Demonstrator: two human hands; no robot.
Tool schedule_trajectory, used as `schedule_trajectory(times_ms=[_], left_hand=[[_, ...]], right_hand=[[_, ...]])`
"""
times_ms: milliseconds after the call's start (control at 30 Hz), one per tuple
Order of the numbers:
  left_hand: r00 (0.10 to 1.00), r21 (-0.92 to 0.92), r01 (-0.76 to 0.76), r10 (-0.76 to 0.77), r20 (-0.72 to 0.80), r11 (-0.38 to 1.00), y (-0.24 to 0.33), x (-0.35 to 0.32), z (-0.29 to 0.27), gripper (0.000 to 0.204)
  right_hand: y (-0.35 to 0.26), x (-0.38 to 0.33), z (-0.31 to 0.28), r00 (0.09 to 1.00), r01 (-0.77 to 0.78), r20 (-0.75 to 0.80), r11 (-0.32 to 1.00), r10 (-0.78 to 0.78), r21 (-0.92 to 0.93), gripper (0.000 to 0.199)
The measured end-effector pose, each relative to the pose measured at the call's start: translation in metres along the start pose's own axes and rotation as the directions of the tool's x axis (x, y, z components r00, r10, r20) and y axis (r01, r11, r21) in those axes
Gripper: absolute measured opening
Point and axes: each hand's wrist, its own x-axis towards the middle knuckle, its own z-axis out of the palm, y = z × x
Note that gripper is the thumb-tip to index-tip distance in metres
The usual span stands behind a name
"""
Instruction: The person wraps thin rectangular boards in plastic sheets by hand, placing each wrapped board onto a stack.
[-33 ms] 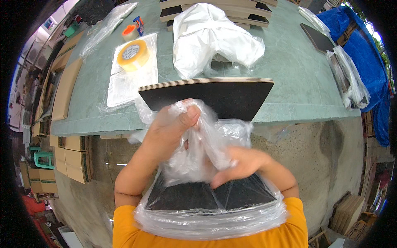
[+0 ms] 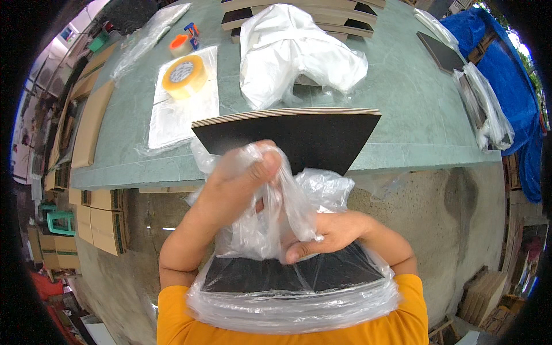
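Spreading across the far side is a green counter [image 2: 414,95], a black board [image 2: 310,132] at the middle of its near edge. Nearer, clear plastic [image 2: 244,237] bunches up, clamped in the left hand [image 2: 244,172]. The right hand [image 2: 330,233] touches it, nearer and right; whether it grips, I cannot tell. A tape roll [image 2: 194,83] lies far left.

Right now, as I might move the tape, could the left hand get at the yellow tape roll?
Probably not directly: the left hand grips bunched clear plastic. Once freed, perhaps; the yellow tape roll lies uncovered on a white packet.
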Motion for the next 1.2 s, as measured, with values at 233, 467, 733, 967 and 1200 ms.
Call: schedule_trajectory(times_ms=[233,467,733,967,1200], left_hand=[[0.889,0.101,-0.256,0.193,0.416,0.961,-0.036,0.011,-0.071,0.023],[0.764,0.821,-0.565,-0.323,0.559,0.084,-0.020,-0.009,-0.034,0.020],[0.830,0.795,-0.520,0.035,0.556,-0.312,-0.023,-0.005,-0.041,0.008],[0.929,0.923,-0.304,-0.288,0.232,-0.237,-0.035,-0.016,-0.043,0.014],[0.928,0.700,-0.342,0.106,0.358,0.627,-0.024,-0.043,-0.094,0.020]], right_hand=[[0.078,-0.074,-0.013,0.996,-0.012,0.077,0.767,-0.048,0.641,0.028],[-0.007,-0.043,-0.017,0.863,-0.399,-0.116,0.521,0.492,-0.755,0.023],[-0.026,-0.034,-0.016,0.817,-0.428,0.202,0.803,0.540,-0.415,0.016],[0.008,-0.056,-0.024,0.841,-0.161,-0.191,-0.104,0.506,-0.981,0.027],[-0.033,-0.038,-0.067,0.458,-0.550,-0.826,0.625,-0.329,-0.554,0.018]])
